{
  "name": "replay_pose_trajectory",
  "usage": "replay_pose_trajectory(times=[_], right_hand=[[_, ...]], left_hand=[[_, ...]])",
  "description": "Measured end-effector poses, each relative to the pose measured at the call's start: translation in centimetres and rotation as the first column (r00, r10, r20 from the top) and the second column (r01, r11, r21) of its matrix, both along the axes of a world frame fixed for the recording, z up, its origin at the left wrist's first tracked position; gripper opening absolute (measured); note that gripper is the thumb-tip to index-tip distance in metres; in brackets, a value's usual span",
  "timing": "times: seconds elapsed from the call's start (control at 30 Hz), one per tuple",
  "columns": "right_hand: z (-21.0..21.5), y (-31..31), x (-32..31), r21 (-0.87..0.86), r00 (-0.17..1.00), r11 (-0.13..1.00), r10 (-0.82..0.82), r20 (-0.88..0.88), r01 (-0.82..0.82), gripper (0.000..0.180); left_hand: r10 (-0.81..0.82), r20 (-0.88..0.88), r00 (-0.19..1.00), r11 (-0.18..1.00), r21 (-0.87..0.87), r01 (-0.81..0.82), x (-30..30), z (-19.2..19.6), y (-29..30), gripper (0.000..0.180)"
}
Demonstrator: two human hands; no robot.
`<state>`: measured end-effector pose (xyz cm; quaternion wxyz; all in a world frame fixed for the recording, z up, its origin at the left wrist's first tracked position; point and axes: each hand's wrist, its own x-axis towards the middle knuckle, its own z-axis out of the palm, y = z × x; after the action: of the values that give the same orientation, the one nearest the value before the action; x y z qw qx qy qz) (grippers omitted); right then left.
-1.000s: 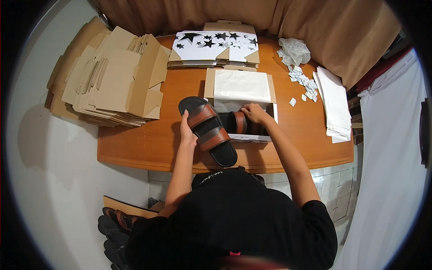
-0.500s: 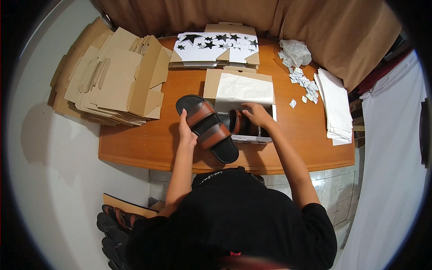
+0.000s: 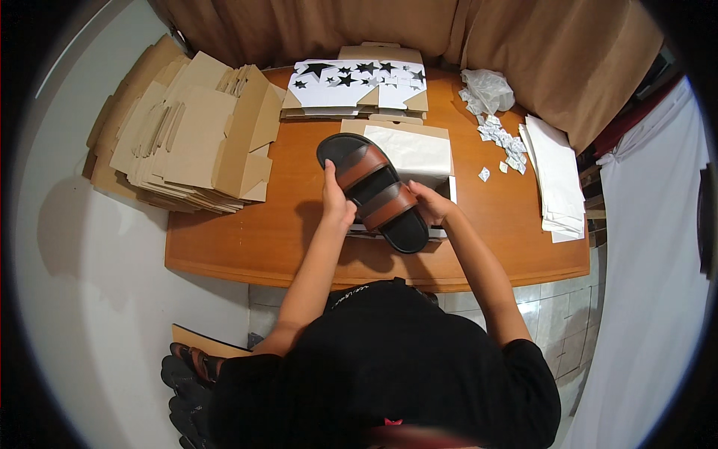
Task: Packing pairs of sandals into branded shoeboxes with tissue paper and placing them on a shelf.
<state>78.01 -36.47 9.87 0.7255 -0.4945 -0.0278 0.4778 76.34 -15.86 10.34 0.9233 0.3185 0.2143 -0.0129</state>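
Note:
A sandal (image 3: 390,205) with a black sole and two brown straps is held tilted above the table. My left hand (image 3: 338,200) grips its left edge, thumb on top and fingers mostly hidden beneath. On the opposite edge, beside the lower strap, my right hand (image 3: 434,203) is closed round the sole. Under the sandal stands an open shoe box (image 3: 452,187) with white sides, its brown lid raised at the back. White tissue paper (image 3: 410,152) lies against that lid. The sandal covers most of the box's inside.
Flattened cardboard boxes (image 3: 191,135) are piled at the left. Star-printed boxes (image 3: 351,93) lie at the back. To the right are small white packets (image 3: 511,146), a clear plastic bag (image 3: 490,90) and white paper sheets (image 3: 555,179). More sandals (image 3: 191,389) sit at lower left.
My left hand has carried the sandal right and slightly up, over the box. My right hand has left the box, where another sandal showed, and taken hold of the held sandal's right edge.

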Motion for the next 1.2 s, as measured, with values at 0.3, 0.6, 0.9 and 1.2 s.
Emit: replay_pose_trajectory(times=[0.3,0.6,0.9,1.2], right_hand=[[0.7,-3.7,0.7,0.199,0.960,0.978,0.003,0.281,-0.061,0.082],[3.2,-5.1,3.8,-0.587,0.714,0.785,0.296,0.635,0.197,0.036],[0.2,-2.4,5.5,-0.765,0.611,0.603,0.523,0.594,0.228,0.033],[-6.0,-1.6,6.0,-0.611,0.611,0.744,0.358,0.706,0.270,0.035]], left_hand=[[-0.121,0.245,0.962,0.968,0.243,0.060,1.2,-2.6,1.1,0.031],[-0.275,0.053,0.960,0.562,0.819,0.116,-0.2,-4.6,4.3,0.035],[-0.394,-0.145,0.908,0.187,0.954,0.233,-2.0,-5.5,5.8,0.071],[-0.416,-0.238,0.878,0.060,0.956,0.287,-2.3,-6.4,5.8,0.078]])
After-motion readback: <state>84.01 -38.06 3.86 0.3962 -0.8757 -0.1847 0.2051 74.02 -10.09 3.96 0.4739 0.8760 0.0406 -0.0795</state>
